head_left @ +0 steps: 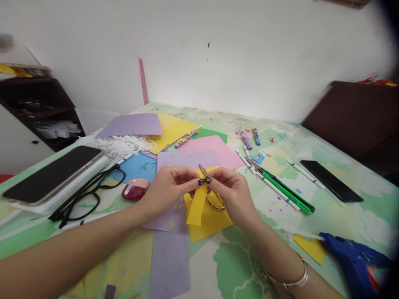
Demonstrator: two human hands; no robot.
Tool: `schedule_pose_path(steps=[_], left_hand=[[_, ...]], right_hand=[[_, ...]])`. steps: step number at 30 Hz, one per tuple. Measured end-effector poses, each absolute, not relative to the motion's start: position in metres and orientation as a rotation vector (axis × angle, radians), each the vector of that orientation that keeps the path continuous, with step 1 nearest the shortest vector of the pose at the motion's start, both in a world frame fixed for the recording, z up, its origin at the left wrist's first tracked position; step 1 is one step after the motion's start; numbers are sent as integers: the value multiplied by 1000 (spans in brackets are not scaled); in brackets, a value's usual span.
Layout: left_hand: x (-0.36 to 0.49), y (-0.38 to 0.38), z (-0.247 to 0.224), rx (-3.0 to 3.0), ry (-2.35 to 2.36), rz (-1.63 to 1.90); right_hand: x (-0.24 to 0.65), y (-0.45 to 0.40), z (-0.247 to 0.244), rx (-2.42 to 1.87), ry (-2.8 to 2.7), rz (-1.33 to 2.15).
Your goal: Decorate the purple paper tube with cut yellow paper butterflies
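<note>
Pinching yellow strip (197,207), left hand (174,185) and right hand (231,193) nearly touching, no readable writing.

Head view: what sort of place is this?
Likely a room at home being used for crafts: a pink sheet and a blue glue gun lie on the printed tabletop, and a dark shelf unit stands at the left.

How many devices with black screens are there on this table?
2: a larger device at left, beside the black glasses, and a smaller device at right, beyond the blue glue gun. Papers could hide another.
</note>
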State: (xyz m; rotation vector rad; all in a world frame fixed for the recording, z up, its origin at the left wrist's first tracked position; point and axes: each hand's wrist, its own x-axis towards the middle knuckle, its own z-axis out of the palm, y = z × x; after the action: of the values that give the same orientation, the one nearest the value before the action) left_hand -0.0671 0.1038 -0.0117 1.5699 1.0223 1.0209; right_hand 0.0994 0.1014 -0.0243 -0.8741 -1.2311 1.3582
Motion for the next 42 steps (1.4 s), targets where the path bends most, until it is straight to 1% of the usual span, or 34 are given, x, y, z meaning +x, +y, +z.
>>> schedule_pose_path(steps=[5,10,17,26,32,42], left_hand=[[-65,100,-13,1741,966,1027],[-63,92,-8,2003,1030,926],[-63,92,-11,2133,1025,872],[-64,93,-10,2121,1115,874],[-65,95,-10,2107,1100,956],[-66,103,-20,1955,1038,1057]], right_hand=[[101,102,-26,-909,-1218,1403],[102,101,-28,-863,-1232,1465],[100,100,-28,-868,-1242,1487],[99,98,-24,-968,-1331,1377],[98,97,-22,-998,-1356,1329],[99,98,-20,-884,-1282,1416]])
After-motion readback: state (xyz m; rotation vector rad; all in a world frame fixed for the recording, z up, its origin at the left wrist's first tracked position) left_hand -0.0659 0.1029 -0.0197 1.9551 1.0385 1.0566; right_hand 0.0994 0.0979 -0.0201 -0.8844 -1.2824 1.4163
